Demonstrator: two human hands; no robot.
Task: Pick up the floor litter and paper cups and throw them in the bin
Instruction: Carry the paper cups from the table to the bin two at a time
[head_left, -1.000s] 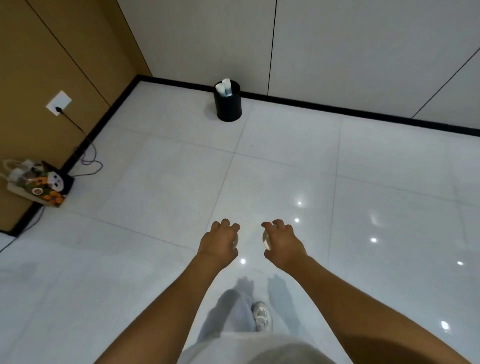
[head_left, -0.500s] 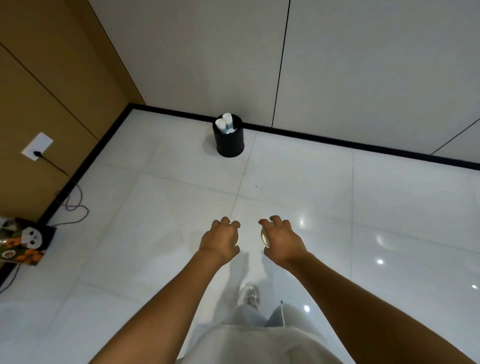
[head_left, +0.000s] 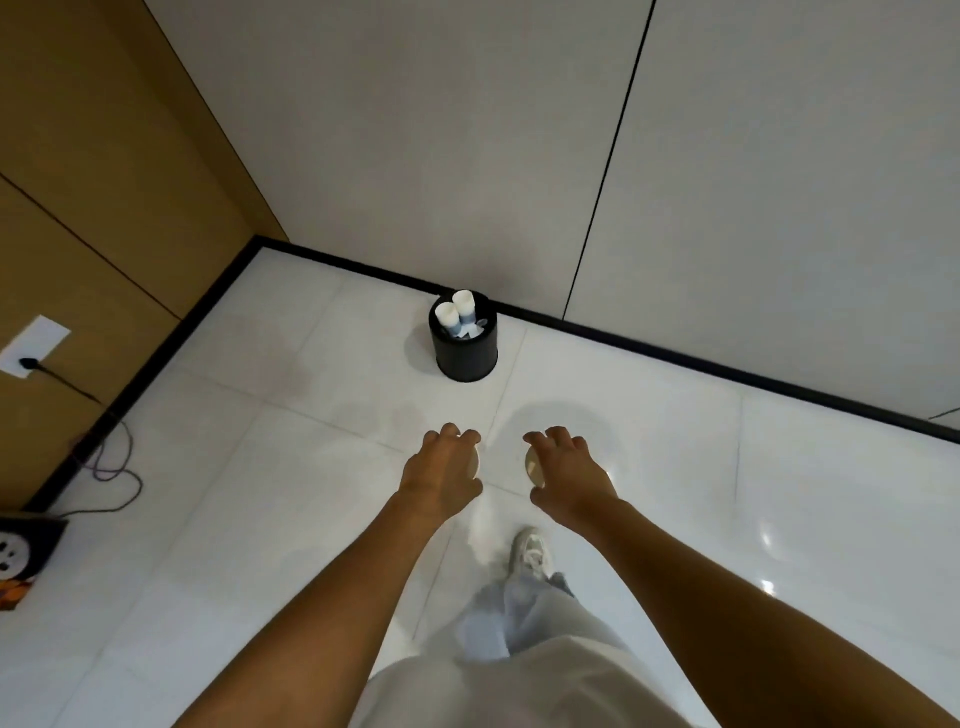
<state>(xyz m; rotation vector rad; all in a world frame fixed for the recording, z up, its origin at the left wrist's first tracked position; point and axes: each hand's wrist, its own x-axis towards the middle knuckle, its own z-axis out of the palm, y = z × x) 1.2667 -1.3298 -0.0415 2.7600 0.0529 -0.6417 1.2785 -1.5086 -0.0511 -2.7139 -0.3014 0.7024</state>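
From the head camera, both bare forearms reached forward and down over the glossy white tiled floor, backs of the hands up. The left hand had its fingers curled down around a pale paper cup, of which only a sliver of rim showed at the inner edge of the palm. The right hand mirrored it, fingers hooked over a second pale paper cup, its round beige rim peeking out beside the thumb. The two hands hung level, near each other but apart.

Straight ahead stood the round black bin, just beside the black skirting of the white panelled wall, well apart from the hands. Two white paper cups with blue bands stuck up out of it, with crumpled scraps beside them; no print on them was readable.

Off left, a white wall socket on the brown wood panel carried a dark plugged-in cable that trailed onto the tiles. Below the arms, one white sneaker was planted on the floor.
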